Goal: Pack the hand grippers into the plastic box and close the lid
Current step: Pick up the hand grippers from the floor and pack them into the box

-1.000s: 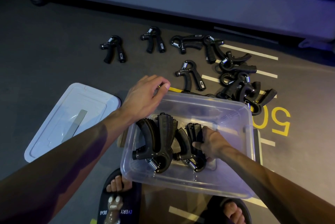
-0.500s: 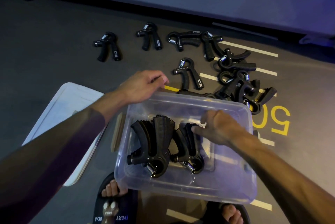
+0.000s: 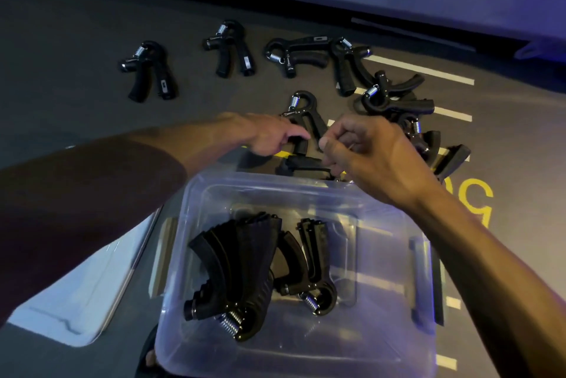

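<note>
The left hand (image 3: 269, 135) hides part of one hand gripper (image 3: 301, 120). The lid (image 3: 82, 295) is blurry and half hidden by the arm. I cannot tell if either hand holds anything.

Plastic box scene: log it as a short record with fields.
box: clear plastic box, open, on the floor
inside: two bunches of black hand grippers, standing on edge
lid: white lid, off, left of the box
left hand: left hand reaching at a gripper on the floor
right hand: right hand over the box's far edge, fingers curled; grasp unclear
unpacked: loose grippers beyond the box
</note>
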